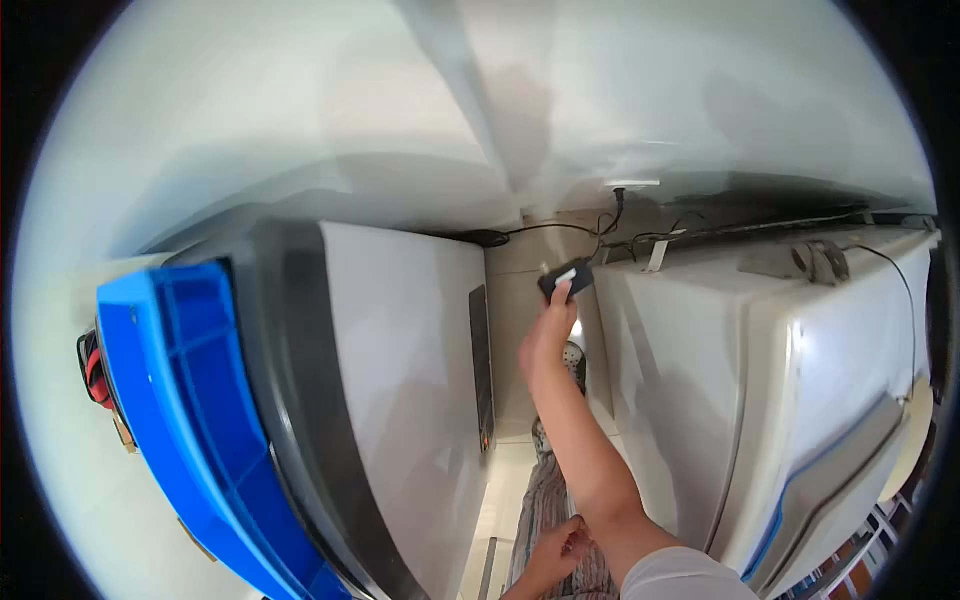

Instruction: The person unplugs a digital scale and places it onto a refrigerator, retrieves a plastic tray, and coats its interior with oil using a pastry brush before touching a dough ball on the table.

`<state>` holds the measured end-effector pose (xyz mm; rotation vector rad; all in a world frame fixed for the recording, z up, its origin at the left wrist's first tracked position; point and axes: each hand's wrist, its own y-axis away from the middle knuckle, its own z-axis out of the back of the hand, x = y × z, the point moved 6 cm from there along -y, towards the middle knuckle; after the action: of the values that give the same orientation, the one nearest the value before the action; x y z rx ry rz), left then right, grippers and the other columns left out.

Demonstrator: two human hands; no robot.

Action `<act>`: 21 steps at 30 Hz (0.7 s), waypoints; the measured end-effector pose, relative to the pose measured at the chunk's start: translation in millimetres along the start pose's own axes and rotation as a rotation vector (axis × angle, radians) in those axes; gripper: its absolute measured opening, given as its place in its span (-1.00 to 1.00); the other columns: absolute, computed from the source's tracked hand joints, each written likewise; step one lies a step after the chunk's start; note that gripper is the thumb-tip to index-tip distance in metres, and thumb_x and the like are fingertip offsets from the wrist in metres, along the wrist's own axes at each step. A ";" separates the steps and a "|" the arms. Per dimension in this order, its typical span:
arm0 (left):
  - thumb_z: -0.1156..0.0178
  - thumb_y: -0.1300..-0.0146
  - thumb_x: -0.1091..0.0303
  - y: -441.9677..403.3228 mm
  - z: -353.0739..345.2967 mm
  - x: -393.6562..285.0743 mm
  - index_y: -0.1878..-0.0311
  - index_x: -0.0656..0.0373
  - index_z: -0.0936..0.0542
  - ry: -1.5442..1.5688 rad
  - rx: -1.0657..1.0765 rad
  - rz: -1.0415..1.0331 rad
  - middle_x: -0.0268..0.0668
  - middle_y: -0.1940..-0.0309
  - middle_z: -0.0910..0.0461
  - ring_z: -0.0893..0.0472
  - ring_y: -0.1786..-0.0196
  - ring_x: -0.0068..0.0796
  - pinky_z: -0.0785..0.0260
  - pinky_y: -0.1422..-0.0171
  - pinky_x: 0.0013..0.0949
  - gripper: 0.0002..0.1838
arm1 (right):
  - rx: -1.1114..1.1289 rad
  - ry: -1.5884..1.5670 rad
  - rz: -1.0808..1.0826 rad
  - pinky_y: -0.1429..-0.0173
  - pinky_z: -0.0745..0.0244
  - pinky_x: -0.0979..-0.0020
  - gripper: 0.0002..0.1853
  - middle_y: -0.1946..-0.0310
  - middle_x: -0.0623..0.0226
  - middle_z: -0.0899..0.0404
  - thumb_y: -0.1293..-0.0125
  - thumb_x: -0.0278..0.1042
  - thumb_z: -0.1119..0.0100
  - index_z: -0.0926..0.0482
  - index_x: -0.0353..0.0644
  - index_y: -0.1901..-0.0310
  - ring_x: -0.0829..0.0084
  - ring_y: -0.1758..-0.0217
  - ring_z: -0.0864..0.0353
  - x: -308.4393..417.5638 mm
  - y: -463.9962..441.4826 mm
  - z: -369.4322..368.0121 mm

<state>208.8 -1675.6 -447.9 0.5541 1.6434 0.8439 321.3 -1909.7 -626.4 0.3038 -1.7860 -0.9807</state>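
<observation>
My right hand point(548, 335) reaches forward into the gap between two white appliances. Its fingers are wrapped round a black plug point(567, 281) with metal prongs pointing left and a pale patch on its face. Low in the view, by my right elbow, is my left hand point(556, 553), fingers curled in and nothing visible in them. Beyond the plug, a black cord point(560, 228) runs along the wall base towards another black plug point(619, 195) in a white wall socket point(640, 183).
A white appliance with a dark lid edge point(400, 400) stands left, a blue plastic crate point(160, 370) beside it. A white fridge-like cabinet point(680, 400) stands right, with a roll of tape point(820, 262) on it. My shoes point(574, 365) are on the tiled floor point(510, 370) between them.
</observation>
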 end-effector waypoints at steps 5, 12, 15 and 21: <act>-0.08 -0.26 0.41 48.5 -1.2 31.6 0.22 0.29 -0.48 -0.029 -0.086 0.002 -0.18 0.55 -0.54 -0.52 0.51 -0.42 -0.35 0.39 -0.40 -0.87 | 0.139 0.064 0.029 -0.03 -0.12 0.42 -0.61 0.08 0.53 -0.46 -0.36 0.03 0.01 -0.41 -0.07 -0.02 0.59 0.07 -0.34 26.3 103.3 60.8; -0.04 -0.32 0.39 132.9 7.8 53.8 0.26 0.27 -0.45 -0.016 -0.245 -0.092 -0.23 0.58 -0.51 -0.50 0.52 -0.47 -0.34 0.40 -0.42 -0.87 | 0.332 0.105 0.242 0.01 -0.14 0.44 -0.60 0.06 0.54 -0.46 -0.35 0.03 -0.02 -0.40 -0.06 -0.06 0.62 0.02 -0.36 126.5 204.7 93.9; -0.04 -0.32 0.39 162.9 20.4 62.9 0.28 0.26 -0.44 0.057 -0.259 -0.155 -0.26 0.60 -0.50 -0.48 0.54 -0.50 -0.33 0.40 -0.43 -0.87 | 0.512 0.034 0.445 0.00 -0.17 0.43 -0.60 0.04 0.52 -0.47 -0.36 -0.03 -0.01 -0.38 -0.08 -0.11 0.60 0.02 -0.38 184.5 257.7 74.3; -0.04 -0.34 0.34 186.4 19.1 20.9 0.34 0.24 -0.42 0.089 -0.275 -0.333 -0.30 0.64 -0.44 -0.42 0.56 -0.57 -0.30 0.42 -0.45 -0.82 | 0.746 -0.096 0.732 -0.25 -0.12 0.40 -0.59 -0.02 0.37 -0.43 -0.39 -0.11 0.02 -0.34 -0.22 -0.12 0.53 -0.09 -0.36 332.5 366.6 99.8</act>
<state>207.6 -1538.3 -318.8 0.0488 1.6075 0.8352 174.1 -1831.6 -149.8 0.0343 -2.0630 0.2056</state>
